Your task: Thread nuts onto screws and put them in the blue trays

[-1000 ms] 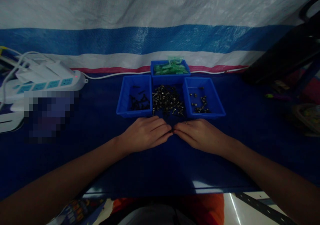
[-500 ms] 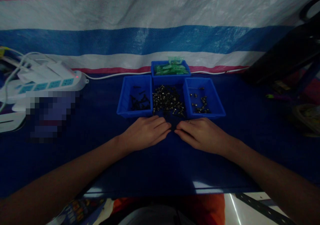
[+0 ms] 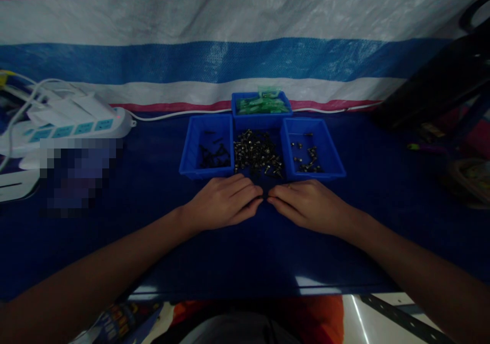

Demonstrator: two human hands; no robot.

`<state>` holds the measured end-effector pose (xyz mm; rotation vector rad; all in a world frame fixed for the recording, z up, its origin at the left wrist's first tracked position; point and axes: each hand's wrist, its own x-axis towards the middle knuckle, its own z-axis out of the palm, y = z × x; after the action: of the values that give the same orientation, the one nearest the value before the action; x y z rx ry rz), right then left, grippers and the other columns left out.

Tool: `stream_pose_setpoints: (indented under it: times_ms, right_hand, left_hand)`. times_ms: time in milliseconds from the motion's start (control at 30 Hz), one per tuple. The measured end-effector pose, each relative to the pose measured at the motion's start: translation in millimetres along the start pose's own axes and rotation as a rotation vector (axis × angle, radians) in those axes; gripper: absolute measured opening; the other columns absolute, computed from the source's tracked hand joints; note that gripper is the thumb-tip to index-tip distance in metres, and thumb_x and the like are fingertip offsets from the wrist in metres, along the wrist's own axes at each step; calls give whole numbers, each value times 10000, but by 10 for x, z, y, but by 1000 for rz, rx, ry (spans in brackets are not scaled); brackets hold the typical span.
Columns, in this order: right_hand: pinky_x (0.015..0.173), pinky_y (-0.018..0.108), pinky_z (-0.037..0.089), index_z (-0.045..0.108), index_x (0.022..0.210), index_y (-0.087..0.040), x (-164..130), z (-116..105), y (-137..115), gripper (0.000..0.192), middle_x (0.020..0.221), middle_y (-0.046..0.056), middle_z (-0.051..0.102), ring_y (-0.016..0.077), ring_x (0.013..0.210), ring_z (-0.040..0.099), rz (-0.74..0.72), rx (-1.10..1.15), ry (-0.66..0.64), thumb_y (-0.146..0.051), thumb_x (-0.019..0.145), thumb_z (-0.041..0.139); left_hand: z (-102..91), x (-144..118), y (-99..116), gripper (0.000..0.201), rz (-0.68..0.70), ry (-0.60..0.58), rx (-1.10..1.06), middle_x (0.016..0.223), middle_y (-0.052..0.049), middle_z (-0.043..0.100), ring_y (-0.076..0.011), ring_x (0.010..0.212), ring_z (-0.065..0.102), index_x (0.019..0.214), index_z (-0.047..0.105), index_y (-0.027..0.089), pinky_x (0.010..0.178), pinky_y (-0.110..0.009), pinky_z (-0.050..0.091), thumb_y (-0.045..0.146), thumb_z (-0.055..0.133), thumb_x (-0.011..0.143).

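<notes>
From the head camera I am looking down at a table covered in dark blue cloth [image 3: 161, 216]; my left hand [image 3: 220, 202] is lying palm down on it with the fingers loosely together and curling toward the middle; my right hand [image 3: 308, 204] is mirroring it, so that the fingertips of both are nearly meeting just in front of the trays; whether they are pinching a small part between them I cannot tell, since the light is dim and the gap is dark.

Just beyond the fingertips a loose heap of small dark metal screws with pale heads [image 3: 257, 153] is sitting in the middle blue plastic tray; it is placed nearest the hands, I judge, so that each piece is within easy reach; the shallow blue plastic tray on the left [image 3: 195, 166] is holding a few black screws, and the matching blue tray on the right [image 3: 332, 166] is holding a small cluster of short dark fasteners; flanking the heap, they are standing one beside each hand.

Behind the heap a fourth blue tray with green plastic pieces [image 3: 261, 104] is standing against the striped woven tarpaulin backdrop [image 3: 245, 53]; a white power strip with plugged-in adapters [image 3: 76, 122] is resting well apart to the left.
</notes>
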<state>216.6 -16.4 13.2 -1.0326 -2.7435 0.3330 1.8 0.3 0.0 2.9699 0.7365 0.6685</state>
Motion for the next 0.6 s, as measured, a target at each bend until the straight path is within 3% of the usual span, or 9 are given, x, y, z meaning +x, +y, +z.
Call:
stream_pose_setpoints:
  times_ms: [233, 433, 600]
  right_hand:
    - [567, 229, 347, 518, 822, -166, 21, 2, -4, 261, 671, 1, 580, 99, 594, 539, 2, 13, -37, -276, 926, 305]
    - [588, 234, 359, 534, 855, -164, 17, 9, 11, 258, 703, 10, 600, 109, 628, 557, -2, -3, -58, -283, 924, 317]
    - [601, 232, 370, 547, 907, -163, 24, 10, 18, 268, 730, 12, 615, 112, 652, 573, 1, 15, -39, -303, 925, 319]
  left_hand:
    - [-8, 6, -20, 150, 77, 57, -86, 873, -27, 598, -125, 817, 534, 964, 526, 136, 729, -250, 479, 219, 509, 840]
    - [-16, 7, -31, 141, 105, -42, -128, 934, -30, 597, -135, 902, 527, 981, 525, 137, 759, -251, 484, 163, 459, 859]
    - [-10, -6, -19, 85, 80, -40, -175, 998, -36, 591, -139, 964, 521, 897, 519, 142, 769, -243, 476, 159, 459, 838]
